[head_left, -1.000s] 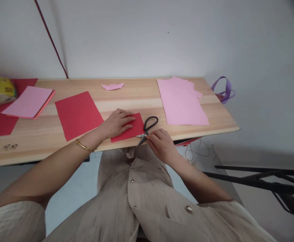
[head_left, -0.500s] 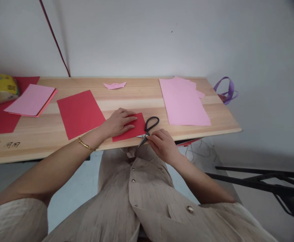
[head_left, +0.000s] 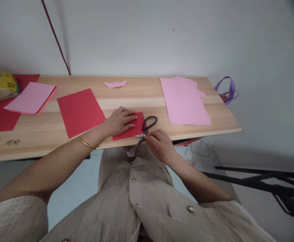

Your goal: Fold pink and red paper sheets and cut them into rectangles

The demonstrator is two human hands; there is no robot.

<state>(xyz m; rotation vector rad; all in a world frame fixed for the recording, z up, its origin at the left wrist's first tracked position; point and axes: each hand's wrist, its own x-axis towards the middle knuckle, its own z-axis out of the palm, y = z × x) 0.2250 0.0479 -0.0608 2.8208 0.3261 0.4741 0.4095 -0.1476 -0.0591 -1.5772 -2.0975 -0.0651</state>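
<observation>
My left hand [head_left: 121,121] lies flat on a small piece of red paper [head_left: 138,125] at the table's front edge, fingers spread. The fingers of my right hand [head_left: 160,143] are closed on a pair of black-handled scissors [head_left: 145,130] near their pivot. The scissor blades are parted at the paper's lower right edge, one pointing down past the table edge. One black handle loop stands up beside the paper's right side; the other is hidden by my right hand.
A larger red sheet [head_left: 80,112] lies left of my left hand, and pink sheets [head_left: 184,102] lie to the right. Further back is a folded pink paper piece [head_left: 115,84]. At far left are a paper stack [head_left: 31,97] and a yellow package [head_left: 0,86]. A purple strap [head_left: 229,90] hangs beyond the table's right end.
My right hand and the scissors have shifted slightly left along the red paper's lower edge. My left hand stays in place on the paper.
</observation>
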